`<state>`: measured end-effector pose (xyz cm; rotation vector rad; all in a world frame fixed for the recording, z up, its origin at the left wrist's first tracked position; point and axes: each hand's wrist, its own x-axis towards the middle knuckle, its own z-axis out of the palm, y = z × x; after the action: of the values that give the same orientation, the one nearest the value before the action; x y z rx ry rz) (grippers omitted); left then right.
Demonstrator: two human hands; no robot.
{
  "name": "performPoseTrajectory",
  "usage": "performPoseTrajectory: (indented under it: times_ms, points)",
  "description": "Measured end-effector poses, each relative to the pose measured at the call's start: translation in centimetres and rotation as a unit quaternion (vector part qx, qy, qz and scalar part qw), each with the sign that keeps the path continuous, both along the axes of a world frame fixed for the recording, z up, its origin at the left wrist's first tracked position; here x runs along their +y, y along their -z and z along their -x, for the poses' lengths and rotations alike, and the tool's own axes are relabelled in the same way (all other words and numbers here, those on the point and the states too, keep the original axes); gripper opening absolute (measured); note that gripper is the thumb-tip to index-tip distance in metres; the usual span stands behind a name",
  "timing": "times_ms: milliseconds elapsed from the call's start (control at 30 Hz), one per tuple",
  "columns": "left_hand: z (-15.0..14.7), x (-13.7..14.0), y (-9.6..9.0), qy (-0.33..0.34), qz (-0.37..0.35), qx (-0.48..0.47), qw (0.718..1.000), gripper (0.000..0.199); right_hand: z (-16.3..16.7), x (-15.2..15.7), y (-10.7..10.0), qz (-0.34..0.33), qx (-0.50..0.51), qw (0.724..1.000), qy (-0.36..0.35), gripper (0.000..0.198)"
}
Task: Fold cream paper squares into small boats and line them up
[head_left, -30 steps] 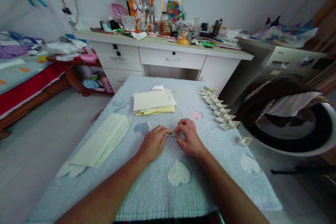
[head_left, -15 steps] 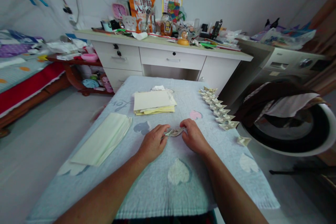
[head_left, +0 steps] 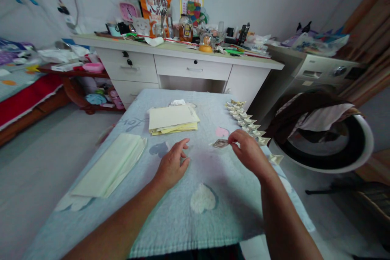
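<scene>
Between the thumb and fingers of my right hand (head_left: 246, 148) is one end of a small folded paper boat (head_left: 219, 143), held just over the cloth. My left hand (head_left: 173, 164) is apart from it, fingers spread and holding nothing, above the blue cloth (head_left: 183, 219). A row of folded paper boats (head_left: 243, 120) runs down the right edge of the table, and one more paper boat (head_left: 276, 159) sits nearer me, beyond my right wrist. A stack of cream paper (head_left: 173, 117) lies ahead of my left hand. To its left is a pile of pale green paper (head_left: 111, 166).
Behind the table stands a white desk (head_left: 195, 67) crowded with a jar (head_left: 185, 28), an orange snack bag (head_left: 154, 6) and other small items. A front-loading washing machine (head_left: 317, 69) with its door open and clothes inside is on the right. A bed (head_left: 27, 101) is at far left.
My right hand has moved to the right with the paper boat. My left hand has let go of it and opened. The whole view has shifted slightly.
</scene>
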<state>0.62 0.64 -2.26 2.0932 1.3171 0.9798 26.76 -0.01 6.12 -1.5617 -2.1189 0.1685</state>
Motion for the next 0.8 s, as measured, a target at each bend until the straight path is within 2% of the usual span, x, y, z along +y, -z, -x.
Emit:
performPoseTrajectory:
  times_ms: [67,133,233,333,500,800]
  points:
    - [0.0,0.0,0.0,0.002,0.003,-0.003,1.000,0.057,-3.1,-0.4,-0.9,0.004,-0.035,0.999,0.033,0.017]
    - [0.0,-0.1,-0.1,0.002,0.005,-0.006,1.000,0.056,-6.2,-0.7,-0.8,0.016,-0.071,0.995,0.072,0.015]
    - [0.0,0.0,0.0,0.002,0.009,-0.012,1.000,0.056,-10.1,-1.0,0.6,0.034,-0.131,0.984,0.113,0.015]
    - [0.1,0.1,0.2,0.003,0.014,-0.014,1.000,0.054,-12.5,-1.3,2.1,0.066,-0.183,0.970,0.149,0.016]
    - [0.2,0.1,0.2,0.003,0.024,-0.005,1.000,0.053,-13.7,-1.8,3.3,0.086,-0.210,0.956,0.188,0.016]
    - [0.2,0.0,0.0,0.005,0.022,-0.004,1.000,0.052,-14.8,-1.4,3.3,0.086,-0.228,0.947,0.210,0.017]
